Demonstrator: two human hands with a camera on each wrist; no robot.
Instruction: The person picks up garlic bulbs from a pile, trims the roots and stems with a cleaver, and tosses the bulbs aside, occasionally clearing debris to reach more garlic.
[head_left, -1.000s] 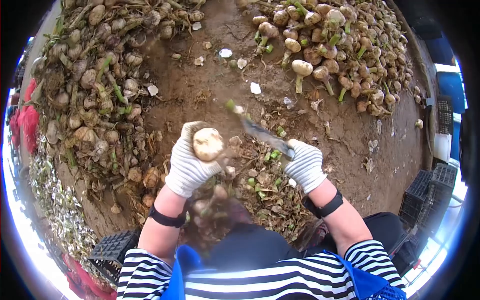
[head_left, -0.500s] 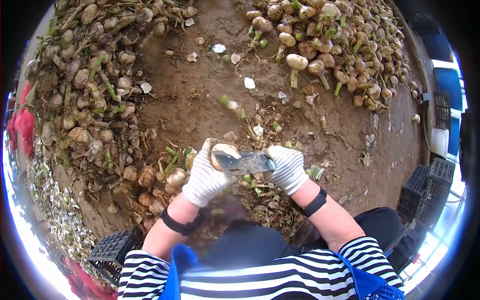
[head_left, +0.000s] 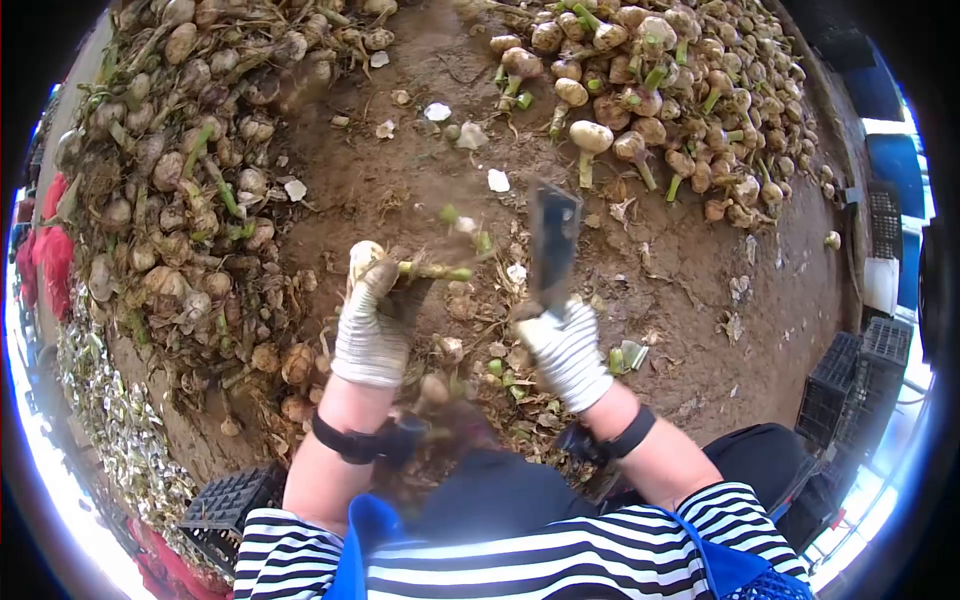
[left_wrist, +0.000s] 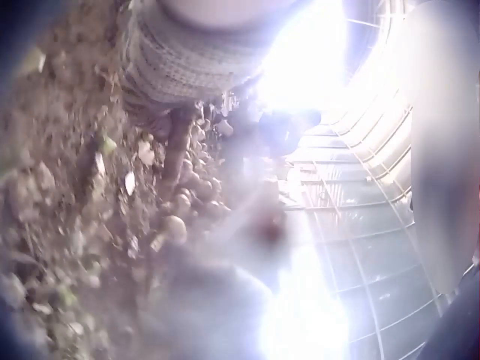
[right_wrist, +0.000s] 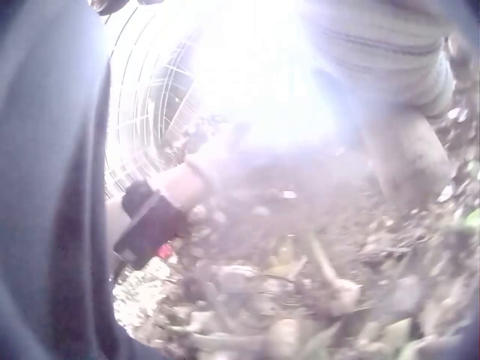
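My gloved left hand (head_left: pixel 370 335) grips a garlic bulb (head_left: pixel 365 257), whose pale top shows above the fingers. Its stem (head_left: pixel 437 271) sticks out to the right, ending in green. To the right, my gloved right hand (head_left: pixel 567 350) holds a knife with a broad dark blade (head_left: pixel 556 235) pointing up and away from me, apart from the bulb. Glare washes out much of both wrist views; a striped glove (left_wrist: pixel 187 67) shows in the left one and another glove (right_wrist: pixel 386 52) in the right one.
A heap of garlic with dry stalks (head_left: pixel 165 200) lies on the left, and a pile of short-stemmed bulbs (head_left: pixel 660 90) at the far right. Cut stems and husks (head_left: pixel 520 380) litter the soil before my knees. Black crates (head_left: pixel 225 500) stand at both sides.
The blade came in across the bulb, then swung away upright to the right. My left hand has moved left and turned; a stem now points right from it.
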